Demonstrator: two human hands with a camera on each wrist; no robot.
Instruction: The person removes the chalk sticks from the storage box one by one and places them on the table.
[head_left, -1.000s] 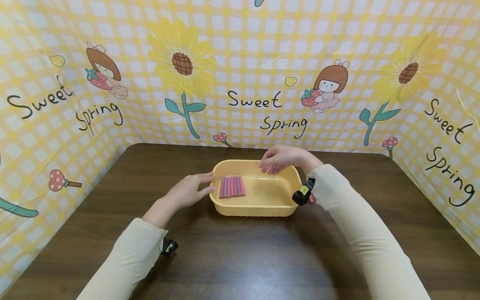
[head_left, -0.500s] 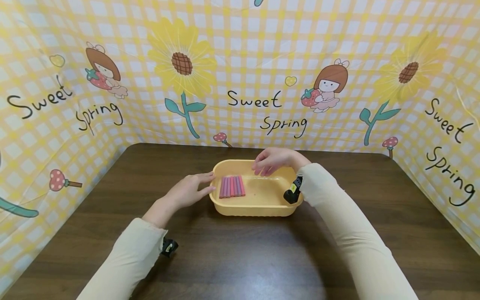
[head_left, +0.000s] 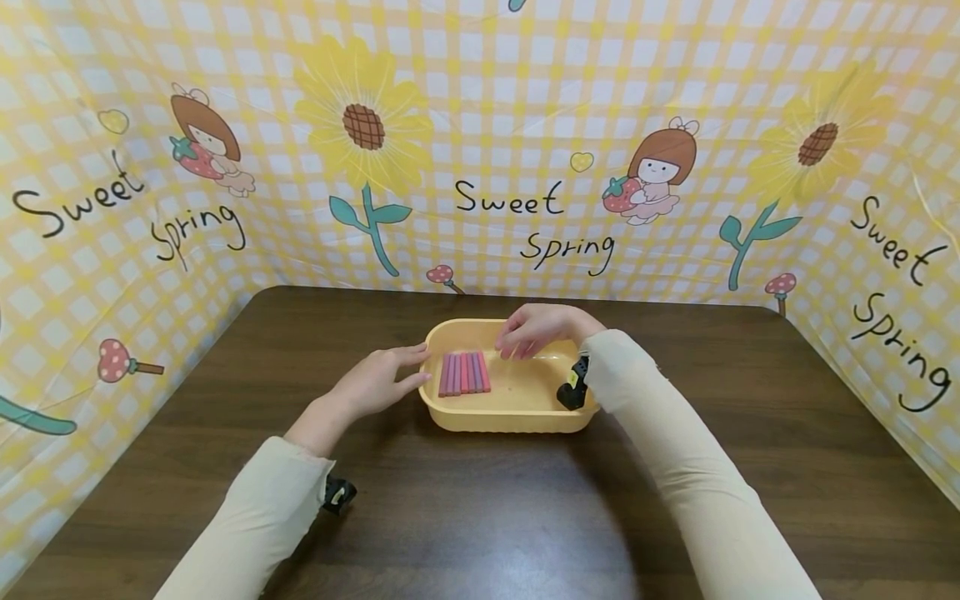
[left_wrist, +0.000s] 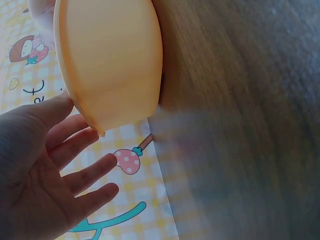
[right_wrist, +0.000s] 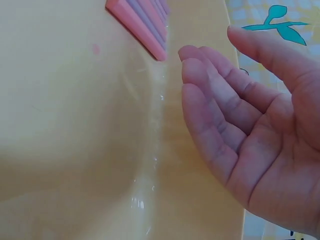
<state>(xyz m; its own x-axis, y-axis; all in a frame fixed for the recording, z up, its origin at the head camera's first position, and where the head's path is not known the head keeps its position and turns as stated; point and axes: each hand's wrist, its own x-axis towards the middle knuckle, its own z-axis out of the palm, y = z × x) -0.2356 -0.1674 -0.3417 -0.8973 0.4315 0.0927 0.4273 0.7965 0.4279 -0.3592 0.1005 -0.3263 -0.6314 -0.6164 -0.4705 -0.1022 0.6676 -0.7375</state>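
A row of pink and purple sticks (head_left: 463, 373), which look like modelling clay, lies side by side at the left end of a pale yellow plastic tub (head_left: 510, 422). My left hand (head_left: 375, 379) rests its thumb and fingertips on the tub's left rim; the left wrist view shows the fingers (left_wrist: 95, 172) spread and fairly straight. Inside the far side of the tub, my right hand (head_left: 542, 327) hangs with nothing in it. The right wrist view has its fingers (right_wrist: 200, 112) loosely bent and the thumb apart, just short of the nearest pink stick (right_wrist: 142, 32).
The tub stands on a dark wooden table (head_left: 450, 517). A yellow checked cloth (head_left: 510, 108) with printed flowers and lettering rises behind the table and along both sides. Each wrist wears a black camera strap, the right one (head_left: 573, 387) overlapping the tub's right end.
My right hand has moved left and slightly down inside the tub, closer to the sticks. The left hand, the tub and the sticks stay where they were.
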